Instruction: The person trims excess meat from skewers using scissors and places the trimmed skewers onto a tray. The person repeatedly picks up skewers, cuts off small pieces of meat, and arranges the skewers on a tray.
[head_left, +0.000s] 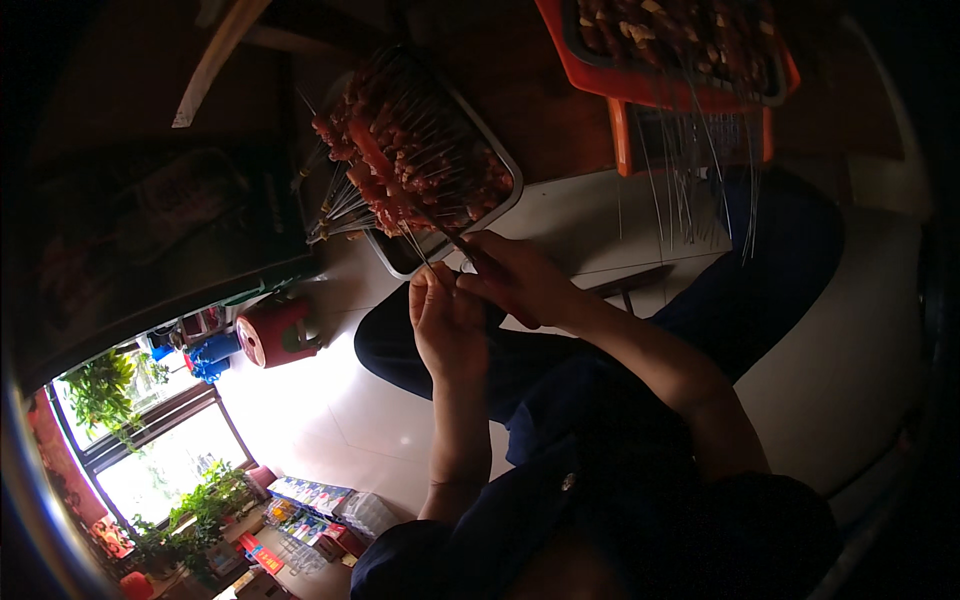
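My left hand (448, 322) pinches thin metal skewers (416, 244) near the front edge of a metal tray (517, 184). Beside it, my right hand (517, 274) grips a dark hand tool with reddish handles (517, 309), its tip reaching toward the meat; shadow hides whether it is scissors or pliers. Rows of skewered raw meat (450, 176) fill much of the tray, with longer raw strips (371, 150) lying on top. A bundle of metal skewers (341, 206) sticks out at the tray's left side.
Another tray of darker skewered meat (667, 34) rests on an orange stool (616, 139), its long skewers (679, 187) hanging over the edge. My knees flank the tiled floor (592, 217). At left are a red stool (274, 334), potted plants (214, 491) and stacked boxes (311, 499).
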